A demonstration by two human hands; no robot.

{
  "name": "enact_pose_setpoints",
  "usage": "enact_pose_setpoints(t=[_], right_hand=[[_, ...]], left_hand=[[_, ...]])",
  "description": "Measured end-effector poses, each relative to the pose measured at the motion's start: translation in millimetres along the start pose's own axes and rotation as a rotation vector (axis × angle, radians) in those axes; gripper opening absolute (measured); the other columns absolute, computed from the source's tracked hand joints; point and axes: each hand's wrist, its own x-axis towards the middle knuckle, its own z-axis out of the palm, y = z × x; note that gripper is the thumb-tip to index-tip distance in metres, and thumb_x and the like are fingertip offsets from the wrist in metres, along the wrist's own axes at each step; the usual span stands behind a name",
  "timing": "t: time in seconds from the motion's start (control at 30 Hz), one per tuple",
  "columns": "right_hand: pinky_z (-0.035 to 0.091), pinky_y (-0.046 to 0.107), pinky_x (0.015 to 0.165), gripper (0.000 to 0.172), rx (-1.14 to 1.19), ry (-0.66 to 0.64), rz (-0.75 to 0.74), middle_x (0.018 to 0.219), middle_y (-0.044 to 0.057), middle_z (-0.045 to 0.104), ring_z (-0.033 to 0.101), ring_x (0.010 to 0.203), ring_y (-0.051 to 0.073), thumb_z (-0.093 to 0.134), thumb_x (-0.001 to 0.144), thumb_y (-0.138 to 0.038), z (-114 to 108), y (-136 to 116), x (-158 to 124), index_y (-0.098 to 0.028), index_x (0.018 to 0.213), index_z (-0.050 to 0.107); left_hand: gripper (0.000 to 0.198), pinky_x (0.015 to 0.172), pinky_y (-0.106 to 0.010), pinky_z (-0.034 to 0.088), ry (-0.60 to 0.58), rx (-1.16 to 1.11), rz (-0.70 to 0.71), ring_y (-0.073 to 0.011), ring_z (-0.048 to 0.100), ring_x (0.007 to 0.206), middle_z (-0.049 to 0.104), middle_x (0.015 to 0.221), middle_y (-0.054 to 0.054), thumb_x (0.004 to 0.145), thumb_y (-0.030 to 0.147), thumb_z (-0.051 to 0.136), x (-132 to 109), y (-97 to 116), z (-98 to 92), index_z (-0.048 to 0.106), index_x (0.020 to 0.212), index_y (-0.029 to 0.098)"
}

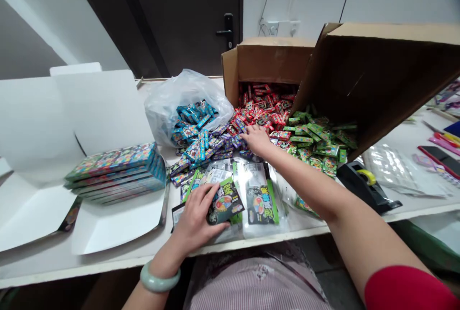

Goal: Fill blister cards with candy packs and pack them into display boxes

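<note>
My left hand (197, 219) rests near the table's front edge, fingers curled over a dark printed packet (226, 202) with a colour wheel on it. More clear packets (260, 200) lie beside it. My right hand (256, 140) reaches forward into a heap of small sweets, its fingers closed down among the purple pieces (226, 141) where they meet the red pieces (264, 109). What the fingers hold is hidden. Green pieces (318, 142) lie to the right, blue pieces (192, 125) to the left.
A tipped cardboard box (377, 75) spills the sweets; a second box (269, 58) stands behind. A clear plastic bag (179, 97) holds blue pieces. A stack of printed cards (117, 173) sits on an open white carton (43, 156). A tape dispenser (366, 185) lies at right.
</note>
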Motion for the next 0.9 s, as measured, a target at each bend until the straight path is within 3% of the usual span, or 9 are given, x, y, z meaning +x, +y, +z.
enact_pose_setpoints(t=[0.13,0.23,0.37,0.5,0.57,0.67,0.8,0.9], right_hand=[[0.033,0.047,0.102,0.016,0.061,-0.020,-0.021,0.114,0.014,0.061,0.046,0.117,0.031,0.069,0.074,-0.012,-11.8,14.1,19.6,-0.017,0.089,0.069],[0.045,0.040,0.090,0.018,0.184,0.014,0.020,0.103,0.010,0.063,0.056,0.100,0.024,0.060,0.084,-0.023,-27.1,21.4,9.3,-0.016,0.100,0.063],[0.053,0.030,0.064,0.028,0.500,0.003,0.134,0.083,0.002,0.061,0.059,0.071,0.015,0.045,0.091,-0.036,-33.0,14.1,-36.1,-0.018,0.110,0.054],[0.050,0.025,0.054,0.042,1.092,-0.022,0.350,0.076,-0.003,0.058,0.056,0.064,0.012,0.067,0.074,-0.041,-22.9,2.2,-89.3,-0.022,0.108,0.051],[0.046,0.023,0.051,0.044,1.146,-0.010,0.391,0.072,-0.003,0.058,0.054,0.061,0.012,0.071,0.069,-0.043,-19.0,1.2,-108.3,-0.021,0.102,0.052],[0.045,0.025,0.052,0.040,0.918,0.024,0.392,0.068,-0.003,0.057,0.054,0.059,0.014,0.065,0.074,-0.045,-20.3,1.4,-124.3,-0.020,0.103,0.054],[0.046,0.032,0.068,0.030,0.131,-0.080,0.330,0.079,0.006,0.066,0.062,0.075,0.022,0.067,0.079,-0.036,-24.6,-10.4,-121.7,-0.017,0.101,0.061],[0.045,0.034,0.071,0.038,-0.035,-0.168,0.336,0.087,0.015,0.070,0.065,0.085,0.029,0.073,0.076,-0.033,-20.1,-20.0,-108.5,-0.012,0.105,0.060]], left_hand=[[0.096,0.101,-0.052,0.044,0.031,0.004,-0.042,-0.0348,0.048,0.120,0.045,0.135,-0.013,0.071,0.043,0.076,-5.8,-7.8,-2.8,0.021,0.149,0.029],[0.095,0.100,-0.051,0.045,0.053,0.003,-0.065,-0.0344,0.049,0.120,0.046,0.134,-0.013,0.072,0.044,0.075,-9.3,-13.6,-5.5,0.021,0.149,0.029],[0.094,0.101,-0.052,0.043,0.055,-0.008,-0.058,-0.0343,0.047,0.121,0.044,0.134,-0.013,0.074,0.044,0.073,-5.7,-14.7,-6.8,0.019,0.149,0.030],[0.095,0.104,-0.052,0.041,0.016,-0.013,-0.049,-0.0344,0.045,0.124,0.042,0.137,-0.013,0.074,0.044,0.073,0.1,-10.1,-2.4,0.018,0.150,0.030],[0.095,0.103,-0.052,0.041,-0.001,-0.006,-0.028,-0.0344,0.045,0.124,0.042,0.137,-0.013,0.074,0.046,0.072,-0.2,-8.3,0.2,0.017,0.150,0.029],[0.093,0.103,-0.051,0.041,-0.013,0.005,0.000,-0.0341,0.045,0.124,0.042,0.137,-0.013,0.075,0.048,0.071,-2.5,-6.8,1.4,0.018,0.150,0.029],[0.091,0.104,-0.050,0.040,-0.021,0.014,-0.008,-0.0337,0.046,0.123,0.044,0.136,-0.014,0.075,0.049,0.071,0.6,-2.8,0.9,0.023,0.149,0.027],[0.090,0.103,-0.050,0.040,-0.008,0.015,-0.001,-0.0348,0.046,0.124,0.045,0.135,-0.014,0.075,0.050,0.071,6.0,2.0,2.8,0.025,0.148,0.025]])
